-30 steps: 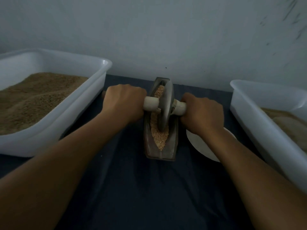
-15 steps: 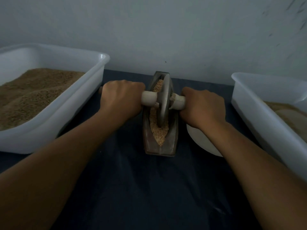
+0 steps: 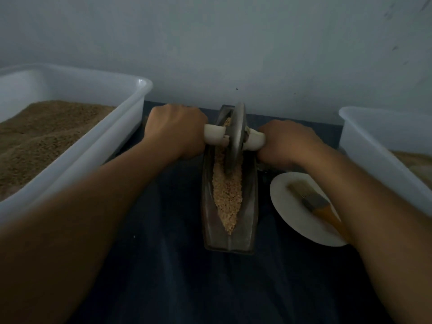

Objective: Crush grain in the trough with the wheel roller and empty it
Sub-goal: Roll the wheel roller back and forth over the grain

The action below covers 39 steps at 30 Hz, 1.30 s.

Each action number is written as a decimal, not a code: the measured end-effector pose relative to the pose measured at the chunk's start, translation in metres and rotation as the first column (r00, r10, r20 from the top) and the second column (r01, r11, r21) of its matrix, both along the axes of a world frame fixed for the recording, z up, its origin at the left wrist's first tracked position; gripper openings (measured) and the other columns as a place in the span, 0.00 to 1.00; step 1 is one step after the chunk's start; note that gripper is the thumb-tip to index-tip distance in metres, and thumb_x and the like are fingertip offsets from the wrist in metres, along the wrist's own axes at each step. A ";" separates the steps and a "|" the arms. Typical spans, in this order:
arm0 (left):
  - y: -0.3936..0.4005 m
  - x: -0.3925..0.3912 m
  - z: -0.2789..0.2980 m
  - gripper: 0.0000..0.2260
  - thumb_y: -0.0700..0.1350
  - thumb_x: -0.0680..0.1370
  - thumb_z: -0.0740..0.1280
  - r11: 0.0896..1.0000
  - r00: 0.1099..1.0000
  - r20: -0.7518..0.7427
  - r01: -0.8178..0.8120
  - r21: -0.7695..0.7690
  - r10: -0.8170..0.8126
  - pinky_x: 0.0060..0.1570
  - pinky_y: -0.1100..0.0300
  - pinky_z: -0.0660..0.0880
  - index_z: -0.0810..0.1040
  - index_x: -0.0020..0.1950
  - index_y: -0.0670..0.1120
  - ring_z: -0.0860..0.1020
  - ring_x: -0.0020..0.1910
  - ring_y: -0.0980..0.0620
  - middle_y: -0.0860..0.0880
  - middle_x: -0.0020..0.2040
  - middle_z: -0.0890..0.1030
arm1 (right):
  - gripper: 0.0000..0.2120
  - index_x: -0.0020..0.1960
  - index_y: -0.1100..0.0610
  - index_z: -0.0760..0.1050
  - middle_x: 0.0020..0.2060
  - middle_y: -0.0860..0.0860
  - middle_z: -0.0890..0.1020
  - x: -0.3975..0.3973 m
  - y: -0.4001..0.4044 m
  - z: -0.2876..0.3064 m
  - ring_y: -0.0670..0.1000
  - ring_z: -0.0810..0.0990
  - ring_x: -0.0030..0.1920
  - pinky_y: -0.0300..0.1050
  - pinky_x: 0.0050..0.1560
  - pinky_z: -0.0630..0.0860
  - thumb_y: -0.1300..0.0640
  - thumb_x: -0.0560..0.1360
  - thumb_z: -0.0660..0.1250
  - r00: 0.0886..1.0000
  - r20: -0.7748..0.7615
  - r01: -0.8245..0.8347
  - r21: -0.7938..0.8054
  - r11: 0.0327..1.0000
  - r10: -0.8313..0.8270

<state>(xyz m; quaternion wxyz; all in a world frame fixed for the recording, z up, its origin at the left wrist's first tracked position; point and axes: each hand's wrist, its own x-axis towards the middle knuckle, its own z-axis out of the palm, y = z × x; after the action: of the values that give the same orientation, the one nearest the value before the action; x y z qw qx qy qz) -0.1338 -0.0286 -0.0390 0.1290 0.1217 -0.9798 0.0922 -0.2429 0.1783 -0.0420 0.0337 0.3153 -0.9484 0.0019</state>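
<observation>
Now 2 hands on wheel roller [image 3: 236, 134] (upright in grain-filled trough [image 3: 230, 239]).

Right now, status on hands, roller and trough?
Left hand and right hand grip white handles. Grey metal wheel roller at far end of grain-filled dark metal trough. Nothing in the way.

Narrow dark metal trough [image 3: 230, 220], boat-shaped, lying lengthwise on the dark cloth, pointed ends near and far. Filled along its groove with pale tan crushed grain [image 3: 228, 195]. Grey disc of the wheel roller [image 3: 236, 139] standing upright in the far half, white handles out to each side.
</observation>
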 end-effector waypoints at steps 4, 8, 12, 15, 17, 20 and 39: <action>-0.001 -0.009 0.003 0.10 0.55 0.72 0.69 1.000 1.000 0.011 -0.011 0.006 0.011 0.37 0.54 0.68 0.79 0.52 0.55 0.72 0.37 0.47 0.50 0.42 0.78 | 0.11 0.43 0.46 0.80 0.38 0.47 0.80 -0.011 -0.006 0.005 0.48 0.78 0.37 0.44 0.35 0.73 0.42 0.66 0.70 0.997 0.083 0.006 0.020 1.000 -0.008; -0.001 -0.008 0.001 0.10 0.55 0.73 0.69 1.000 1.000 0.004 -0.021 0.008 0.021 0.37 0.54 0.69 0.80 0.52 0.55 0.73 0.38 0.48 0.50 0.43 0.79 | 0.13 0.44 0.46 0.80 0.39 0.46 0.80 -0.010 -0.005 0.005 0.48 0.78 0.37 0.44 0.35 0.73 0.40 0.65 0.68 0.997 0.075 0.002 0.013 1.000 -0.003; 0.004 0.001 -0.003 0.08 0.54 0.74 0.69 0.999 0.999 -0.029 -0.041 -0.007 0.041 0.35 0.54 0.68 0.79 0.51 0.55 0.72 0.37 0.48 0.51 0.40 0.75 | 0.08 0.41 0.45 0.77 0.37 0.46 0.79 0.002 0.000 0.003 0.47 0.76 0.35 0.41 0.31 0.67 0.42 0.69 0.67 0.999 -0.031 -0.012 -0.004 1.000 0.012; 0.010 0.010 -0.006 0.07 0.55 0.75 0.69 0.998 0.997 -0.064 -0.054 -0.026 0.053 0.34 0.54 0.67 0.77 0.50 0.55 0.71 0.36 0.49 0.51 0.38 0.73 | 0.06 0.43 0.44 0.77 0.36 0.45 0.79 0.015 0.004 0.000 0.47 0.74 0.33 0.41 0.29 0.64 0.44 0.69 0.67 0.992 -0.123 -0.014 -0.018 1.000 0.012; 0.013 0.017 -0.009 0.07 0.55 0.75 0.69 0.998 0.994 -0.095 -0.058 -0.033 0.055 0.34 0.54 0.66 0.76 0.50 0.55 0.70 0.36 0.49 0.52 0.37 0.71 | 0.07 0.45 0.44 0.76 0.36 0.45 0.78 0.023 0.007 -0.005 0.49 0.72 0.32 0.41 0.29 0.61 0.45 0.69 0.68 0.981 -0.195 -0.014 -0.049 0.999 0.005; 0.017 0.030 -0.015 0.08 0.55 0.75 0.70 0.998 0.987 -0.156 -0.043 -0.053 0.034 0.34 0.55 0.63 0.75 0.51 0.55 0.69 0.36 0.50 0.52 0.38 0.70 | 0.07 0.46 0.44 0.75 0.34 0.45 0.75 0.036 0.014 -0.015 0.51 0.71 0.32 0.42 0.29 0.58 0.44 0.69 0.67 0.950 -0.312 -0.016 -0.116 0.993 -0.021; 0.024 0.051 -0.024 0.13 0.51 0.75 0.71 0.991 0.965 -0.259 0.008 -0.133 -0.042 0.37 0.55 0.63 0.67 0.44 0.53 0.68 0.34 0.51 0.51 0.37 0.72 | 0.10 0.45 0.45 0.73 0.28 0.42 0.68 0.055 0.023 -0.027 0.43 0.62 0.26 0.40 0.29 0.53 0.42 0.69 0.69 0.917 -0.392 0.017 -0.162 0.987 -0.080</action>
<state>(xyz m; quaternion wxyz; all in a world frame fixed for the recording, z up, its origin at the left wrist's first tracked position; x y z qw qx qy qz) -0.0824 -0.0041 -0.0627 0.2657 0.1117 -0.9476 0.1380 -0.1880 0.2017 -0.0688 0.2497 0.2817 -0.9264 0.0109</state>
